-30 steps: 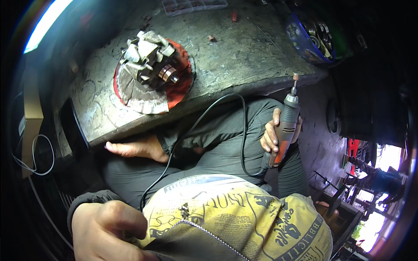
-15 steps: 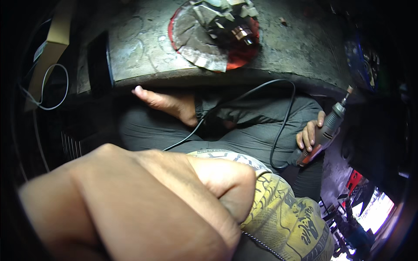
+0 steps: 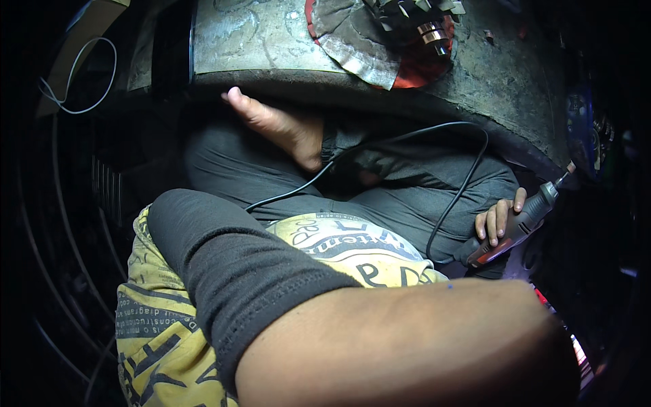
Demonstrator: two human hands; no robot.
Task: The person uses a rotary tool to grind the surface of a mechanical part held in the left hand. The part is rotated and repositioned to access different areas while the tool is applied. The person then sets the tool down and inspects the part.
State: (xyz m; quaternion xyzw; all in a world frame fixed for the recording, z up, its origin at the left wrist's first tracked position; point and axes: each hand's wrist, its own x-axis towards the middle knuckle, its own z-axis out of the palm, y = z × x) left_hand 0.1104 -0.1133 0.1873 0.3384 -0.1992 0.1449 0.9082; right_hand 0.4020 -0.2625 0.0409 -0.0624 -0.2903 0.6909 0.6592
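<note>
At the right, by my right knee, my right hand (image 3: 500, 220) has its fingers wrapped round a grey and orange rotary tool (image 3: 508, 234). The tool tilts up to the right, and a small brownish bit (image 3: 568, 171) is fitted in its tip. A black cord (image 3: 407, 136) loops from its back end across my lap. My left arm (image 3: 380, 339), black-sleeved above and bare below, stretches across the lower picture; its hand does not show. On the bench ahead, a motor armature (image 3: 431, 34) with a copper commutator lies on a round red pad with a grimy cloth (image 3: 359, 51).
A worn bench (image 3: 264, 51) curves along the front, with a dark flat panel (image 3: 175, 47) at its left. A cardboard box (image 3: 85, 41) with a white cable (image 3: 114, 68) lies far left. My bare foot (image 3: 278, 125) rests below the bench edge. A blue-rimmed container (image 3: 580, 129) stands right.
My left arm has swung from the lower left across to the lower right. The view has shifted, so the bench sits higher. The rotary tool stays in my right hand.
</note>
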